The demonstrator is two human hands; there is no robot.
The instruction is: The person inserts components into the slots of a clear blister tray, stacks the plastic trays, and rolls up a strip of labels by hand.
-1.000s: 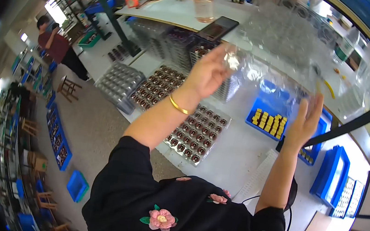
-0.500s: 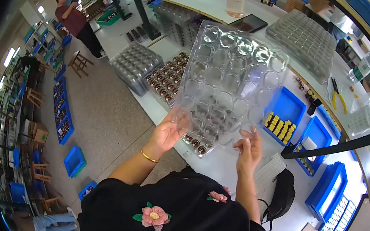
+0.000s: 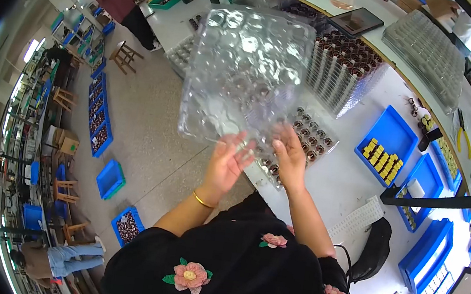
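A clear plastic blister tray [image 3: 245, 69] with rows of round pockets is held up in front of me, over the table's left edge. My left hand [image 3: 229, 159] has its fingers at the tray's near edge, bent around it. Close by on the right, my right hand [image 3: 289, 156] grips the tray's near right corner between thumb and fingers. Below and behind the right hand lies a tray filled with small dark round parts [image 3: 314, 134], partly covered by my hand and the raised tray.
A tall stack of filled trays [image 3: 344, 72] stands behind. Empty clear trays [image 3: 426, 56] are piled on the shelf beside a tablet [image 3: 356, 22] and pliers [image 3: 464, 135]. A blue bin [image 3: 390, 133] holds yellow blocks. Blue crates and stools line the floor; a person [image 3: 124, 7] stands far left.
The clear tray has moved left with both hands, and my hands are closer together. My view has turned, uncovering the stack of filled trays behind.
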